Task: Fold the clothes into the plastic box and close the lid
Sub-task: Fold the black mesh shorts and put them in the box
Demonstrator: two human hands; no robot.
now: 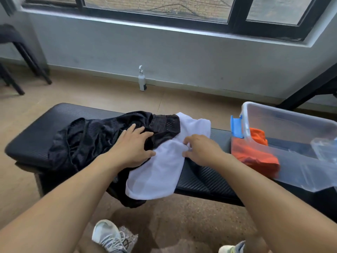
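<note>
Step in hand, as I read it: folding the white shirt (160, 167); it lies mid-bench (29, 143), hanging over the near edge, partly on top of the black mesh top (94, 137) that sprawls toward the bench's left end

Left hand (133, 148): fingers straight and spread, flat on the seam where black meets white, pinning it, grasping nothing

Right hand (202, 150): fingers curled, pinching a bunch of white cloth at the shirt's right edge

Box (246, 114) sits at the bench's right end, lid off, an orange garment (255, 152) already inside; lid itself not clearly made out

Next move likely needs the pinched edge carried over toward the left hand, with the black top held so it doesn't drag along
</note>
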